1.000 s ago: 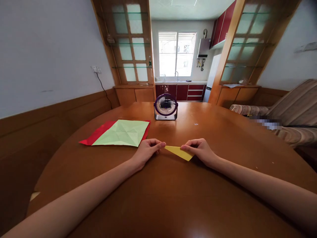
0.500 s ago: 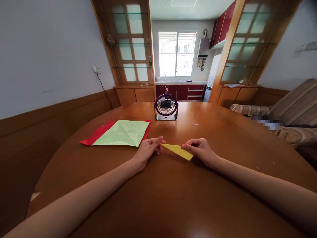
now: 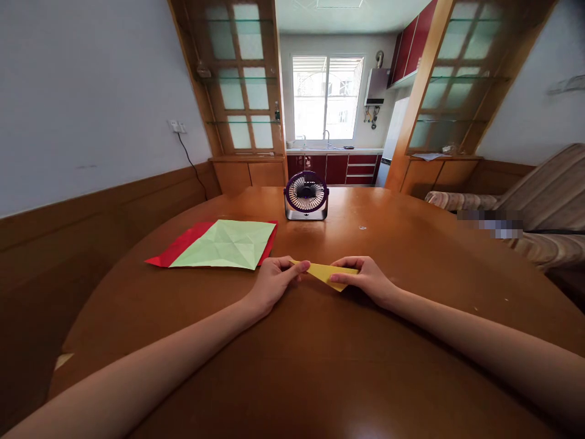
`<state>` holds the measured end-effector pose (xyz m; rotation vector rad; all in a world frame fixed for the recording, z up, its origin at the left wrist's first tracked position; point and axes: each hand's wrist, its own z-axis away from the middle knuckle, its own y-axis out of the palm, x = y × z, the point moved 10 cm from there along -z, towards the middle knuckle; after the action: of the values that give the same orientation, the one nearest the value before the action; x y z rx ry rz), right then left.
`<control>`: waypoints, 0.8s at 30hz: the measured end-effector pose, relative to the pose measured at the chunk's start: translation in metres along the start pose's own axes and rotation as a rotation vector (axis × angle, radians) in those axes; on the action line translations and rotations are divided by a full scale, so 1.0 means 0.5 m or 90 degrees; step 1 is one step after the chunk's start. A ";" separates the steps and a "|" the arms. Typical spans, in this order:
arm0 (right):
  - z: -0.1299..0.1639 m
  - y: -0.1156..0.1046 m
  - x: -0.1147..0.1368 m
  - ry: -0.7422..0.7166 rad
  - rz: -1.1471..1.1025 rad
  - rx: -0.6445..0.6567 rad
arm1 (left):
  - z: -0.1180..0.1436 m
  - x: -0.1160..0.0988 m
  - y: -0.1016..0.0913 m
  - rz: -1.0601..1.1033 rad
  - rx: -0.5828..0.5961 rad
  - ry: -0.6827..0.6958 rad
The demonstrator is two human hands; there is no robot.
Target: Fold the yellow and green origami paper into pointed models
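Observation:
A folded piece of yellow paper (image 3: 323, 274), long and pointed toward the left, is held between my two hands a little above the table. My left hand (image 3: 276, 280) pinches its narrow left end, thumb on top. The wider right end is gripped by my right hand (image 3: 363, 277), with the thumb on the near face and the fingers behind. Left of my hands lies a light green square sheet (image 3: 223, 244) with crease lines across it. Under it, red paper (image 3: 180, 247) sticks out on the left and at the right edge.
A small purple desk fan (image 3: 306, 194) stands on the brown wooden table (image 3: 292, 378) beyond my hands. A white scrap (image 3: 362, 227) lies to its right. A striped armchair (image 3: 539, 201) is at the right, and a wall socket with a cable (image 3: 192, 160) at the left.
My left thumb has slid right along the yellow paper, covering more of its tip. My right hand has shifted slightly left, its thumb lower on the paper. The green and red sheets stay put.

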<state>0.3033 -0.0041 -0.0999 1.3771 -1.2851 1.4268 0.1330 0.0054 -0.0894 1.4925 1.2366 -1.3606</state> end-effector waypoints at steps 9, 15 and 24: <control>-0.001 0.007 -0.012 0.019 -0.037 0.024 | 0.001 -0.011 0.023 -0.026 0.041 0.051; 0.001 0.010 -0.008 0.004 -0.045 0.022 | 0.010 -0.011 0.050 -0.073 0.106 0.061; 0.007 0.022 0.012 -0.055 0.006 0.046 | 0.007 -0.001 0.039 -0.033 0.062 0.041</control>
<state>0.2928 -0.0102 -0.0961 1.4966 -1.3078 1.4462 0.1509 -0.0026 -0.0910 1.5920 1.2734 -1.4343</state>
